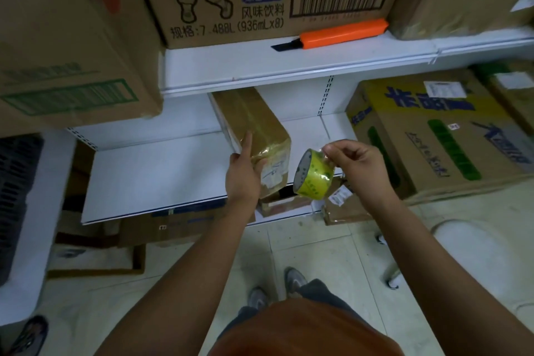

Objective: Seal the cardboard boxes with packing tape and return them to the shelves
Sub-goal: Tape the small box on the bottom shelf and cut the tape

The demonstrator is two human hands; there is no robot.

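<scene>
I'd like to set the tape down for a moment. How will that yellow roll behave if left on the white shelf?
The tape roll, pinched by the right hand, is round, so on edge it would probably roll; flat it should stay. The lower shelf looks smooth, so it may slide. It seems light, since a fingertip pinch holds it.

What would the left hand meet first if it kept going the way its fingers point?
The left hand already lies against the taped box; straight on, it would probably slide along that box's side toward the shelf's back panel. Depth is unclear.
</scene>
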